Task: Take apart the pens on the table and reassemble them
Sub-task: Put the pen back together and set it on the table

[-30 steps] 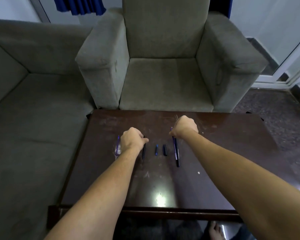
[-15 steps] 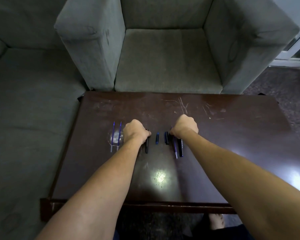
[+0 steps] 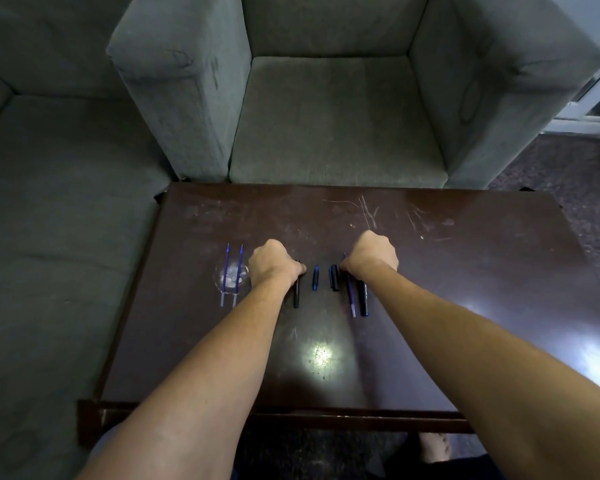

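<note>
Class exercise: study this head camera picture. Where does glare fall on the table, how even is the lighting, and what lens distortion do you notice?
Head view: a bright glare spot sits on the dark table between the forearms, with softer sheen near its right edge; the room is dim and bluish; the wide-angle lens splays the armchair arms outward; the pen parts stay small and dark, so detail is poor.

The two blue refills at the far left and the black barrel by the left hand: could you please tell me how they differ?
The refills are thin, blue and pale at their near ends; the barrel is thicker and black. The refills lie as a pair, apart from both hands, on a pale smudge on the table; the barrel lies singly, its far end under the left hand. All lie flat, pointing roughly away from the person.
</note>
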